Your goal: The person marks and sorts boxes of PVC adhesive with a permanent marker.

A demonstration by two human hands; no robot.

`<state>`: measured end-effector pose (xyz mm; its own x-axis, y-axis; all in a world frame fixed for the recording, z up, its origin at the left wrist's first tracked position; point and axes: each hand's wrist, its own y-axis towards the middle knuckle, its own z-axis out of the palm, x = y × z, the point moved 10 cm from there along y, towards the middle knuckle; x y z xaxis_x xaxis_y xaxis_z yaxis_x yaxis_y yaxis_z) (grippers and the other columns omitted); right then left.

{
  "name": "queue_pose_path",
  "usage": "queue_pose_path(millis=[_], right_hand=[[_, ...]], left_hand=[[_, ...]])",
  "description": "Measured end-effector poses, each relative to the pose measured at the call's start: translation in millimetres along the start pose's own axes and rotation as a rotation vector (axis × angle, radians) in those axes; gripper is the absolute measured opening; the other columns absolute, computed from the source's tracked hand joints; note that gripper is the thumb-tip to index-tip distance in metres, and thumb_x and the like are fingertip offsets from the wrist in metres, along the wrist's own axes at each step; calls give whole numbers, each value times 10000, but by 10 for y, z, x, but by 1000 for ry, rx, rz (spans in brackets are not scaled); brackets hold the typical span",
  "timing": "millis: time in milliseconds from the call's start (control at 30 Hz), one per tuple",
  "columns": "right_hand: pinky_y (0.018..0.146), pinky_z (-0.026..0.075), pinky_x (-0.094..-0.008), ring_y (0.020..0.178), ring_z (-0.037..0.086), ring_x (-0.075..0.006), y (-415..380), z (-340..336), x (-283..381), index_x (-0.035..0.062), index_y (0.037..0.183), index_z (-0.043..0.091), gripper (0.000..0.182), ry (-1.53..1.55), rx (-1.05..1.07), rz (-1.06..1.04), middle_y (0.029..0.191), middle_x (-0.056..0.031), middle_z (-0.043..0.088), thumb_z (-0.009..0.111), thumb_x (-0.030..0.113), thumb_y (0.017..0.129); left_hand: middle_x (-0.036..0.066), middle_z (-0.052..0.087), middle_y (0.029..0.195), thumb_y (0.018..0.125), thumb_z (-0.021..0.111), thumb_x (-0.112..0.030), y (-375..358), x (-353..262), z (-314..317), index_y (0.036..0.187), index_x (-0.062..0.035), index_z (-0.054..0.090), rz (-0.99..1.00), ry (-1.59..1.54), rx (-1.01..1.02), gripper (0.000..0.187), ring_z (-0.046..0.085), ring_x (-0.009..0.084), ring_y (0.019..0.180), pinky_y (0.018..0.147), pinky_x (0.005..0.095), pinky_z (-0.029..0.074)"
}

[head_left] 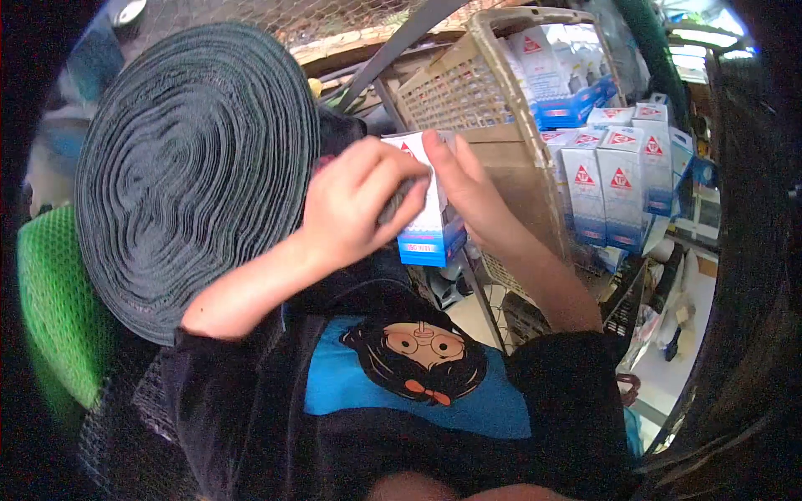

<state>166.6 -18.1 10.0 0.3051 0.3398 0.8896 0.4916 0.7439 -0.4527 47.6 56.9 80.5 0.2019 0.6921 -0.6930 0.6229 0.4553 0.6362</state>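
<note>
Both hands hold one small white-and-blue box (428, 225) at chest height, over the lap. The left hand (355, 204) is closed around its left side and front, fingers curled over the face, apparently pressing a grey item against it; what that item is cannot be told. The right hand (468, 188) grips the right side, thumb laid flat along the upper edge near the red triangle mark.

For a sound hold, judged from this pose: keep the thumb flat on the edge, press evenly from both sides, and avoid crushing the thin card walls.

Just behind the box stands a tan plastic basket (468, 92), tilted. To its right, matching boxes (618, 179) stand upright in rows. A large grey coiled roll (196, 167) sits to the left, close to the left forearm.
</note>
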Motion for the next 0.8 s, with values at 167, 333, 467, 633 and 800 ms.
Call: queue_pose_path(millis=[167, 333, 467, 633, 800], right_hand=[[713, 507, -238, 816, 611, -69, 28, -122, 119, 60, 1140, 521, 411, 15, -65, -64, 973, -31, 636, 706, 367, 939], [750, 520, -261, 878, 623, -92, -129, -47, 768, 30, 1196, 488, 539, -146, -105, -471, 998, -43, 644, 777, 346, 870], [874, 514, -295, 981, 625, -142, -597, 39, 1295, 15, 1268, 468, 662, -274, -83, -644, 1093, -86, 629, 831, 308, 798], [925, 511, -333, 1059, 619, -186, -1582, -335, 1717, 17, 1315, 473, 651, -477, -232, -990, 1166, -114, 612, 793, 292, 820], [939, 518, -380, 1110, 606, -219, -3064, -1690, 1762, 33, 1341, 492, 585, -633, -967, -1016, 1215, -125, 608, 730, 268, 861]], left_hand=[[47, 608, 840, 739, 763, -111, -68, -327, 146, 878, -90, 640, 191, -158, 137, 187, 638, 228, 708, 601, 337, 524], [31, 644, 855, 714, 769, -90, -142, -503, 44, 877, -90, 646, 423, -160, 74, 204, 630, 178, 689, 560, 295, 505], [68, 679, 884, 698, 775, -41, -69, -417, -245, 946, -74, 645, 396, -159, -105, 282, 651, 212, 721, 590, 313, 518], [117, 665, 902, 722, 756, 17, -22, -239, -179, 966, -32, 632, 235, -174, -115, 277, 661, 272, 771, 675, 342, 542], [115, 664, 900, 722, 754, 17, -58, -285, -34, 967, -34, 633, 248, -139, -15, 277, 663, 267, 772, 673, 341, 543]])
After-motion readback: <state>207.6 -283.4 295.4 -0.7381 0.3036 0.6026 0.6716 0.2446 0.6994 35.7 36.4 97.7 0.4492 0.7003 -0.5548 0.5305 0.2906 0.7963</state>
